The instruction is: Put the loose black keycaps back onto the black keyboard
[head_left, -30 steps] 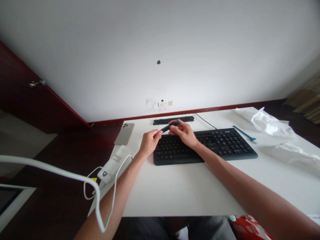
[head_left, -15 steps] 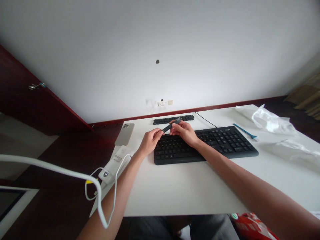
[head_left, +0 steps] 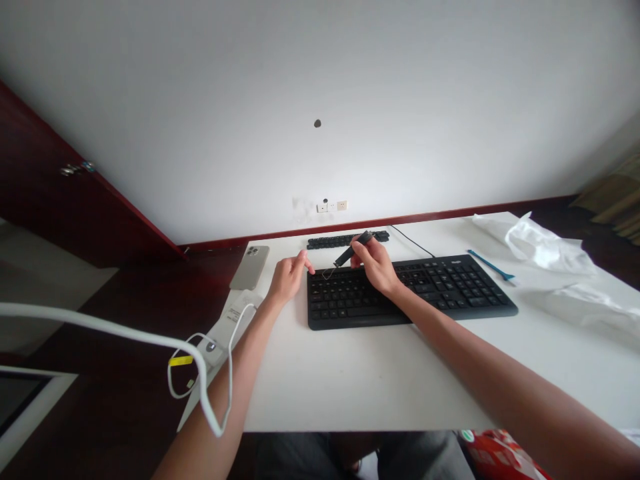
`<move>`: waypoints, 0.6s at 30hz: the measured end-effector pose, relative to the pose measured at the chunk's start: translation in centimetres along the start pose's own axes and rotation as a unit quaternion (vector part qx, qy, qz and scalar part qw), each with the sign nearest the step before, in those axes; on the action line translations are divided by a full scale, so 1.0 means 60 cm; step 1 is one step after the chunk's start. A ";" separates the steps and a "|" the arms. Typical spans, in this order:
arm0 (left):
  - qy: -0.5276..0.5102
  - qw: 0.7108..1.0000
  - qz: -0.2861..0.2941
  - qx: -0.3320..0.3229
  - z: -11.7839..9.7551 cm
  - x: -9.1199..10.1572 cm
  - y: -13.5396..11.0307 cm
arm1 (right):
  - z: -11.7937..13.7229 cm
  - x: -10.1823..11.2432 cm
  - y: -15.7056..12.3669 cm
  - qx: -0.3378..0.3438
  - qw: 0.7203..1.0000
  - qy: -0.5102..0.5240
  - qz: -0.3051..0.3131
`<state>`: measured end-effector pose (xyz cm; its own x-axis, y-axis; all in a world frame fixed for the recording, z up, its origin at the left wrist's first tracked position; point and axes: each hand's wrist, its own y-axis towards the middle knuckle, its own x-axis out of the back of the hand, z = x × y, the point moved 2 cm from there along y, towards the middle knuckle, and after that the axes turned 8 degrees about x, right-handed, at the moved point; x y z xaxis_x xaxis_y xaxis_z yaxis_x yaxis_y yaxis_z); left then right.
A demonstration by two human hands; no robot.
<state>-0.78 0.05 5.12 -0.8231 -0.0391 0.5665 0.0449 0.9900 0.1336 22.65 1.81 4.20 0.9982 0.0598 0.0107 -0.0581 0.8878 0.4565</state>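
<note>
My right hand (head_left: 373, 262) is closed around the black handle of a wire keycap puller (head_left: 347, 257). The puller tilts down to the left, and its thin wire loop is at the upper left keys of a black keyboard (head_left: 380, 311). Whether the wire touches a key I cannot tell. My left hand (head_left: 289, 277) is beside the keyboard's upper left corner, fingers apart and holding nothing. Behind the keyboard lie rows of loose black keycaps (head_left: 327, 242), partly hidden by my right hand.
Left on the white table (head_left: 370, 380) are a phone (head_left: 250, 268) and a white power strip (head_left: 233, 320). A white cable (head_left: 125, 333) hangs across the left foreground. To the right lie a blue pry tool (head_left: 490, 265) and clear plastic bags (head_left: 540, 243).
My left hand has let go of the keycap puller and moved slightly left. The puller has turned in my right hand, and its wire loop now shows near the keyboard's upper left.
</note>
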 end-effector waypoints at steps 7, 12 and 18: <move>0.065 0.993 0.099 0.015 -0.006 0.007 -0.006 | 0.031 -0.008 -0.016 0.054 0.989 -0.115 0.074; 0.098 0.987 0.129 0.015 -0.011 0.007 -0.009 | 0.051 -0.017 -0.023 0.094 0.975 -0.170 0.108; 0.121 0.981 0.152 -0.001 -0.007 0.001 -0.009 | 0.054 -0.023 -0.028 0.097 0.970 -0.177 0.137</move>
<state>-0.62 -0.53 5.40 -0.6121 0.2274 0.7574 0.2690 0.9605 -0.0710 21.41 -1.24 6.31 0.8910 0.0898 0.4450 -0.3518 0.7562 0.5517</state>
